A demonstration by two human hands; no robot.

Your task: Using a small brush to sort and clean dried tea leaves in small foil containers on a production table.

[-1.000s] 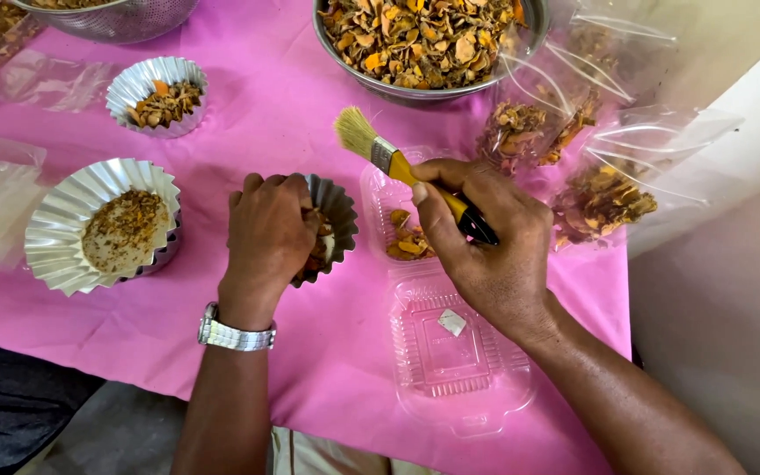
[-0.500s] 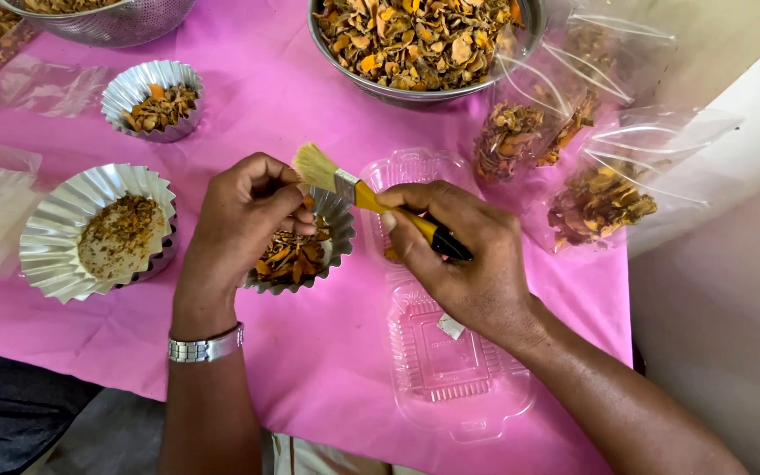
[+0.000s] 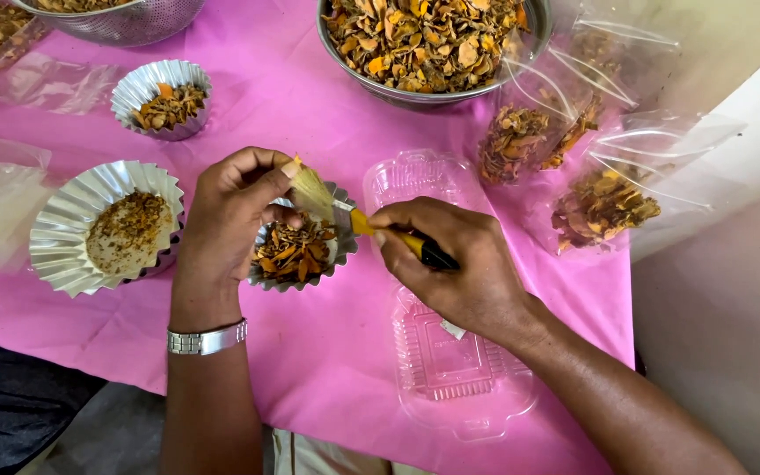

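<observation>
Here, your right hand [image 3: 459,268] has its fingers [image 3: 398,224] closed around a small brush [image 3: 371,224], pinching the yellow part of the handle while the black end pokes out past your knuckles. The brush lies nearly level, its long axis running from the black end at lower right up to the pale bristles [image 3: 312,192] at upper left, so it points toward your left hand [image 3: 235,220]. That hand's fingers [image 3: 261,180] are curled, thumb and forefinger pinched on a small piece right against the bristles; what the piece is, you cannot tell from here. Just beneath both sets of fingers sits a small fluted foil cup [image 3: 301,251] of orange-brown dried chips, your left hand resting against its rim. Under your right wrist lies an open clear plastic clamshell box [image 3: 450,369], long and rectangular, with a small pale scrap inside. Left of your left hand stands a larger fluted foil cup [image 3: 103,227] holding brown crumbs, and beyond it a second small foil cup [image 3: 163,98] of chips. Past your right fingers, a steel bowl [image 3: 433,44] heaped with the same dried chips sits at the far edge, with clear plastic bags [image 3: 573,158] of chips just to its right. All rest on the pink-covered desk [image 3: 310,369].
</observation>
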